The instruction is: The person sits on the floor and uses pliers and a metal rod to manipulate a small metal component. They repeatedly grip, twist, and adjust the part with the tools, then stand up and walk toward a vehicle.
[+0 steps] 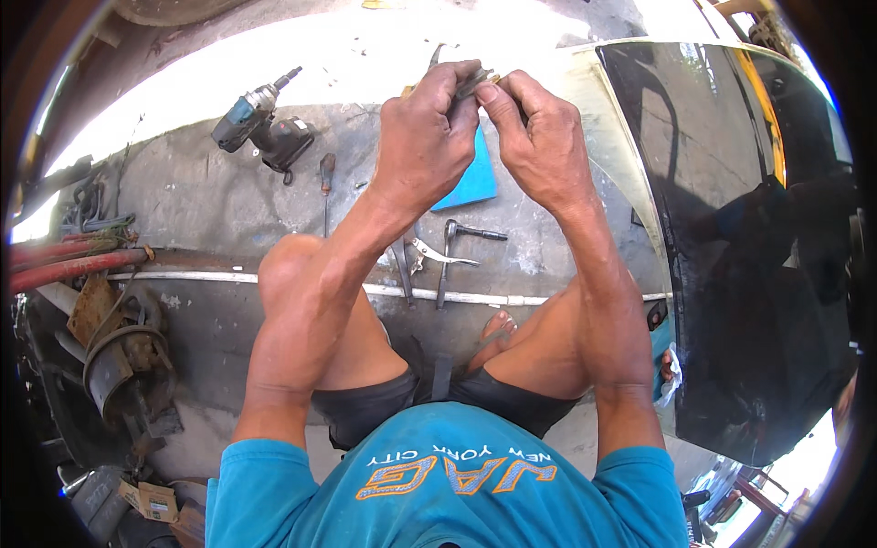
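My left hand (425,132) is raised in front of me, its fingers closed round a small dark piece (471,84) that looks like metal. The thumb and fingers of my right hand (539,137) pinch together at the same piece's right end. Most of it is hidden by the fingers, so its exact kind does not show. Below the hands, a flat blue sheet (470,178) lies on the concrete. Nearer my feet are a ratchet wrench (475,233), locking pliers (443,255) and a dark bar-like tool (403,269).
A cordless impact driver (260,128) and a screwdriver (326,178) lie to the left. A white pipe (219,276) crosses the floor by my knees. Red bars (78,265) and a rusty metal part (123,361) sit far left. A large dark glossy panel (749,274) stands on the right.
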Tool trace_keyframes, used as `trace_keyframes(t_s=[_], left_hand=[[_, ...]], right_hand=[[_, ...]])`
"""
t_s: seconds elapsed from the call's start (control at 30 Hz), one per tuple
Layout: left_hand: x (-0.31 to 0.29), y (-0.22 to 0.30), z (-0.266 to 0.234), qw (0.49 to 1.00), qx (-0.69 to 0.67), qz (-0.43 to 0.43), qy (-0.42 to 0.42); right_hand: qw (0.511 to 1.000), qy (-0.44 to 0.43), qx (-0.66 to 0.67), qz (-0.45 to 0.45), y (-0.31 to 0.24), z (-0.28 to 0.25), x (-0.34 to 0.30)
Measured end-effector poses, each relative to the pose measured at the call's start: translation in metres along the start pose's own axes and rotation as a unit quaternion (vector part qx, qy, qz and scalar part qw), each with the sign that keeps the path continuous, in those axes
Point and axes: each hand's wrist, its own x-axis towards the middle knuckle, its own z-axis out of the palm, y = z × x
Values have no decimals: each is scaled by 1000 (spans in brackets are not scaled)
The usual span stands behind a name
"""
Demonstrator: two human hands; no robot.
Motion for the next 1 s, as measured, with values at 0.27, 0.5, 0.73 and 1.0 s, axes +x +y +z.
trace_keyframes(t_s=[0.27,0.5,0.73,1.0], left_hand=[[7,6,-9,998,41,-18,-54],[33,-3,-34,867,-418,-269,-30],[35,-14,-53,776,-572,-242,-106],[35,-9,-55,775,-575,-226,-132]], right_hand=[[926,-86,306,204,22,6,-1],[848,-479,-163,156,112,141,-86],[873,-406,-209,171,123,206,-182],[754,-433,188,456,125,219,-189]])
